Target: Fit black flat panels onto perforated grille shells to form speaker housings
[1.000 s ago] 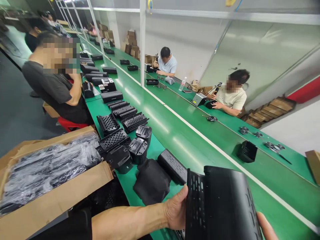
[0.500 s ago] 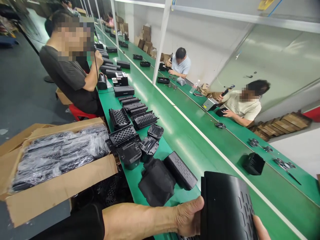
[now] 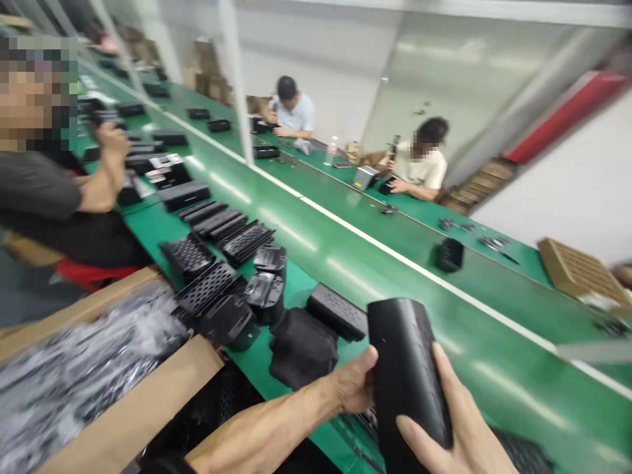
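Assy workshop: bench (image 3: 297, 284) w/ blk parts (image 3: 190, 255)

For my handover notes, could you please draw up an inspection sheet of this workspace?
Surface: green bench, with a white strip running along it.
Job's things: one black housing, held tilted above the bench; a slotted housing lies nearby.
Clutter: perforated parts, a crumpled black cloth-like piece, and an open carton of film-wrapped parts.
Hands: left hand and right hand grip the black housing from opposite sides.
Cables: nothing seen clearly; the picture is blurred.
Surroundings: a co-worker at the left, two co-workers seated opposite, a bottle between those two.
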The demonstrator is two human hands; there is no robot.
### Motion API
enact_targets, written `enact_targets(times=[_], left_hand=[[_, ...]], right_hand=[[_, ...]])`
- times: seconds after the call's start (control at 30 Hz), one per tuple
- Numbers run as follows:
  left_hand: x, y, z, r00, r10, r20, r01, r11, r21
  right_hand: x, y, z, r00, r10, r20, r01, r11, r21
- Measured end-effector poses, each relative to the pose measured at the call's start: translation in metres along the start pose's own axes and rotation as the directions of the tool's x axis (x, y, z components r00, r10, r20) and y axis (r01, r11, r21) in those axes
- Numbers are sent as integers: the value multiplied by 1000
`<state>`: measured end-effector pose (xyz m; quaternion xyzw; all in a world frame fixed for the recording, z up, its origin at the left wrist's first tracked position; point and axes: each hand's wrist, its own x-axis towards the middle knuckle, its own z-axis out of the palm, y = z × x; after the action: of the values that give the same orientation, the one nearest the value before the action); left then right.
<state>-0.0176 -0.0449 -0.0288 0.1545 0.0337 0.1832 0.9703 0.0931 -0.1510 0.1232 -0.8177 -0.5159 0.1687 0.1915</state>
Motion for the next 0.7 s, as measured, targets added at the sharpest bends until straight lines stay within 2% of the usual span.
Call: enact_targets(times=[0.07,0.1,0.13,0.2,0.3,0.4,0.47,0.6,0.7], left_hand=[[-22,14,-4,998,-55,-44,57,998,37],[-33,24,-7,997,-47,-65,51,997,56],[-42,36,-12,997,-24,-74,30,996,81],[-52,59,-22,994,9,-105,7,989,149],[-59,78,-25,968,157,-198,-109,966,234],[-58,76,-5,935,219,-278,-133,945,299],[-53,70,12,917,251,-311,-141,932,335],[-39,63,38,877,365,-312,-228,889,397],[-35,62,49,870,402,-286,-257,864,432]], right_hand=[[-10,-10,0,991,-6,137,-6,996,90],[-16,-15,1,988,-17,155,-5,990,141],[-23,-21,6,992,-51,118,26,980,197],[-36,-30,23,996,-17,-85,40,962,269],[-53,-34,60,950,13,-312,103,930,352],[-59,-28,84,836,6,-549,229,904,360],[-57,-22,88,776,7,-631,282,891,356],[-52,-13,80,770,11,-638,327,852,409],[-52,-10,71,759,12,-651,363,822,439]])
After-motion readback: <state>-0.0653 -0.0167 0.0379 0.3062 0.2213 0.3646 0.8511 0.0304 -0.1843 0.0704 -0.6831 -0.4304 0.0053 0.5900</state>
